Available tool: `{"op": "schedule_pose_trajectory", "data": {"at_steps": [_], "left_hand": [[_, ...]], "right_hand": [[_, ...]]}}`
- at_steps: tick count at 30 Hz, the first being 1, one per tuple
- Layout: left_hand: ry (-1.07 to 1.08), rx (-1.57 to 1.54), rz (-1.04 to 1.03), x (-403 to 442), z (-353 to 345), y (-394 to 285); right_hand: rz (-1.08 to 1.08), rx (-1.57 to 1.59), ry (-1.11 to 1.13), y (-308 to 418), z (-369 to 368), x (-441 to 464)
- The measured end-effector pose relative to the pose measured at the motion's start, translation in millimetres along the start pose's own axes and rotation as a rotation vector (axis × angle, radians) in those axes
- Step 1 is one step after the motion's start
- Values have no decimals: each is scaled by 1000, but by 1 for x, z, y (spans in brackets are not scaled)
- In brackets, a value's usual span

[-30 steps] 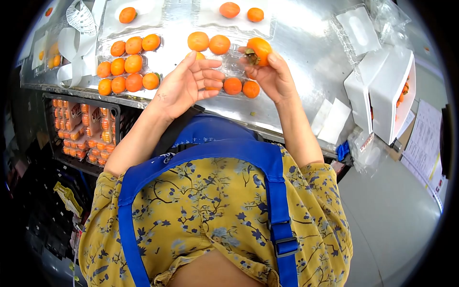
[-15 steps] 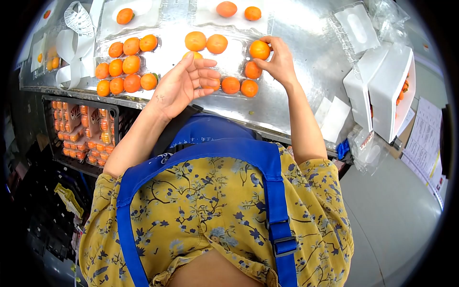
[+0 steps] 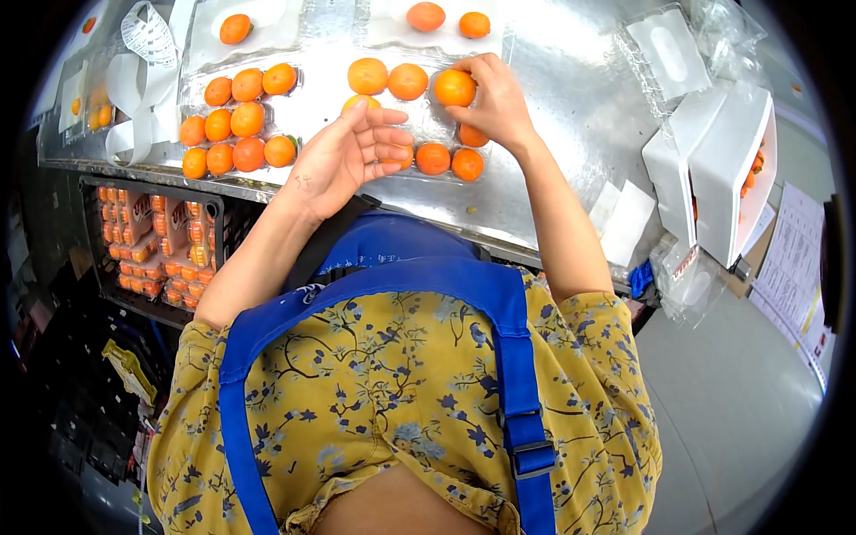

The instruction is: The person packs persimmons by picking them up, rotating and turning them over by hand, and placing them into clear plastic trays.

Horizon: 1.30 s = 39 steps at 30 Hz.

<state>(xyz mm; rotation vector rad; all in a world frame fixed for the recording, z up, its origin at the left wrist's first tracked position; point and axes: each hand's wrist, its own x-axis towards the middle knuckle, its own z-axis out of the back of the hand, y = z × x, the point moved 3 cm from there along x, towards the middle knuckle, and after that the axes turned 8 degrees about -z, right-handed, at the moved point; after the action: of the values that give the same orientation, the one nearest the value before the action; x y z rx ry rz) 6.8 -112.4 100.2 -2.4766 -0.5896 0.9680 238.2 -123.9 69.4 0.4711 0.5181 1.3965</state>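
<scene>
In the head view, my right hand (image 3: pixel 501 105) grips a mandarin (image 3: pixel 454 88) between thumb and fingers, over the right side of a clear plastic tray (image 3: pixel 426 114). More mandarins (image 3: pixel 433 159) sit along the tray's near and far sides; one at its right is partly covered by my right hand. My left hand (image 3: pixel 349 159) is turned palm up with its fingers apart, above the tray's near left part. It hides some of the fruit beneath it and holds nothing. Farther left, another clear tray carries rows of mandarins (image 3: pixel 247 120).
Flat packs with a few mandarins (image 3: pixel 426 16) lie at the back of the metal table (image 3: pixel 562 107). A white foam box (image 3: pixel 713 169) stands at the right, with orange fruit inside. Left below the table is a black crate (image 3: pixel 218 209) of packed fruit. Paper labels (image 3: pixel 147 40) curl at left.
My right hand has moved left and slightly away from me with the mandarin in its grip. My left hand has barely moved.
</scene>
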Motion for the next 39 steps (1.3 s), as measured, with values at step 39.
{"op": "schedule_pose_trajectory", "data": {"at_steps": [39], "left_hand": [[-44,10,-50,-4,12,1]], "right_hand": [[-303,131,33,-10,17,-64]]}}
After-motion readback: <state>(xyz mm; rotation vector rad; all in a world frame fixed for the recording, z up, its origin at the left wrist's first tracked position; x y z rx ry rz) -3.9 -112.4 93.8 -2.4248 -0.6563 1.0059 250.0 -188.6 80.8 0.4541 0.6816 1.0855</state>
